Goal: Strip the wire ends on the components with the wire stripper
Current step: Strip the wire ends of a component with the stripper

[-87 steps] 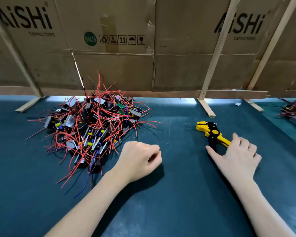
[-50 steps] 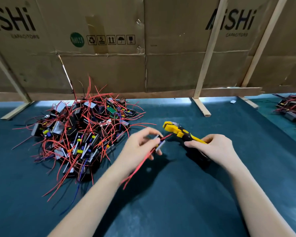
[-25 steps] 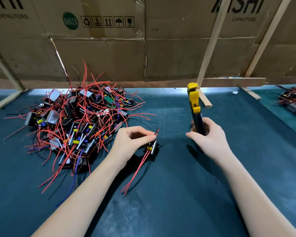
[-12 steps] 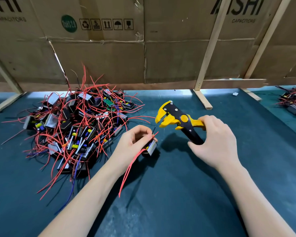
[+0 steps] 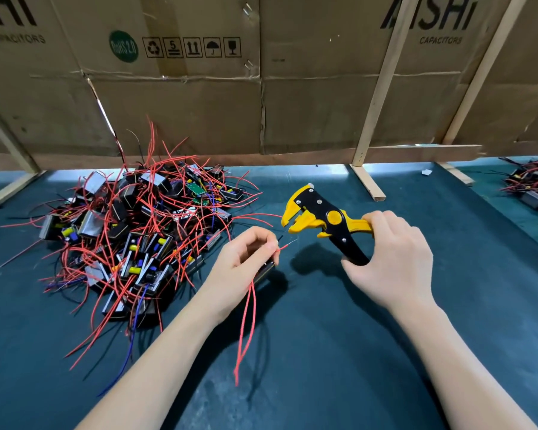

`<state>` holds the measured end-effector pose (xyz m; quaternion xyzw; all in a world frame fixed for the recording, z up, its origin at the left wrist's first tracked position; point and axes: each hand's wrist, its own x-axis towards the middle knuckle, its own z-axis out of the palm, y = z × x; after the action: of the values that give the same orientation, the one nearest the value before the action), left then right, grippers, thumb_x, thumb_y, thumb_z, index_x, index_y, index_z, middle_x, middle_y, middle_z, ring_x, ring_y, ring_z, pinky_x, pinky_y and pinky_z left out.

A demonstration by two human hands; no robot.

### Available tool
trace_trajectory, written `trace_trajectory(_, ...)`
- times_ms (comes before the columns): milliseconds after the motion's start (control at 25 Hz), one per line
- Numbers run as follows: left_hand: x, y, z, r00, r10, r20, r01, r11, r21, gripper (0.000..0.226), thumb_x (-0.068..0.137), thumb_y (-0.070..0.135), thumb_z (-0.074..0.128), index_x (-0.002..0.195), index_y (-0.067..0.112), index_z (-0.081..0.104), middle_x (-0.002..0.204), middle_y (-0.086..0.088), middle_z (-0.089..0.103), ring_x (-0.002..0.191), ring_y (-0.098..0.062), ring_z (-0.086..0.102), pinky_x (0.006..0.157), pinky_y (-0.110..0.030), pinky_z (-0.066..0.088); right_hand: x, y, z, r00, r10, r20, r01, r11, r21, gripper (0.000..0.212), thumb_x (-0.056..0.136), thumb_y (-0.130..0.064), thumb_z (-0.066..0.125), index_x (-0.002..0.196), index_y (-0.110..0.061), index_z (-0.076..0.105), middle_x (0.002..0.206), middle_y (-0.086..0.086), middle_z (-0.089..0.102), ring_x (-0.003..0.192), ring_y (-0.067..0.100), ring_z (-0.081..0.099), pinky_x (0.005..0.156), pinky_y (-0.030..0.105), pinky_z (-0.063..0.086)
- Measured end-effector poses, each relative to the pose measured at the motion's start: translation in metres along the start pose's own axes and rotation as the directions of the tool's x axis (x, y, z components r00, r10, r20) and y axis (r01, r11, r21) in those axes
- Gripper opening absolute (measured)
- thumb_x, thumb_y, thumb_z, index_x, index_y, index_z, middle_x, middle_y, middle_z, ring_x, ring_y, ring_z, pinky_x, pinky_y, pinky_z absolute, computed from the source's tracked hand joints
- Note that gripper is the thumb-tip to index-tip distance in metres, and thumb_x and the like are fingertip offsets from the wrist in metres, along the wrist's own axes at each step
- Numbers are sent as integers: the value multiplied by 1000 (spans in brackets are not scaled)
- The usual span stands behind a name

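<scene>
**Stripper head brought level with the wire end**

Since half a second ago you have moved the wire stripper (image 5: 322, 223) slightly right. Nearest you, two red leads (image 5: 246, 324) dangle from your left hand (image 5: 246, 265), which pinches a component (image 5: 265, 270) and presents one wire end (image 5: 288, 244) just below the open yellow head. Your right hand (image 5: 392, 262) grips the handles. Beyond on the worktop (image 5: 323, 352), the component pile (image 5: 137, 231) waits.
</scene>
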<state>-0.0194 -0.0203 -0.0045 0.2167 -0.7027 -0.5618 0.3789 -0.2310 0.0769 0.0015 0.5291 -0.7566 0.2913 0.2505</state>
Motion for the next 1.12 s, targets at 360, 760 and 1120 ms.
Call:
trace_trajectory(360, 2, -2, 0, 984, 91, -153, -65, 984, 166, 13, 89, 22, 56, 81, 12, 59, 68, 9, 58, 68, -9, 53, 70, -19, 43, 0, -4, 1, 994, -99, -47, 100, 995, 9, 40, 58, -30, 66, 91, -9, 58, 80, 1, 54, 72, 29, 51, 63, 35, 34)
trace_trajectory(760, 1, -3, 1, 980, 77, -181, -56, 991, 118, 10, 87, 21, 58, 80, 16, 61, 67, 7, 62, 66, -8, 56, 69, -19, 44, -1, -9, 0, 991, -98, -90, 103, 993, 49, 34, 64, -34, 57, 87, -9, 59, 77, 0, 55, 67, 28, 51, 58, 34, 37)
trace_trajectory(1120, 2, 0, 1, 975, 120, -184, -112, 992, 56, 6, 87, 17, 60, 83, 14, 63, 73, 9, 64, 69, -6, 60, 71, -15, 45, -2, -11, 0, 989, -84, -125, 92, 994, 58, 32, 61, -30, 63, 87, -11, 60, 74, -2, 55, 62, 25, 50, 53, 28, 32)
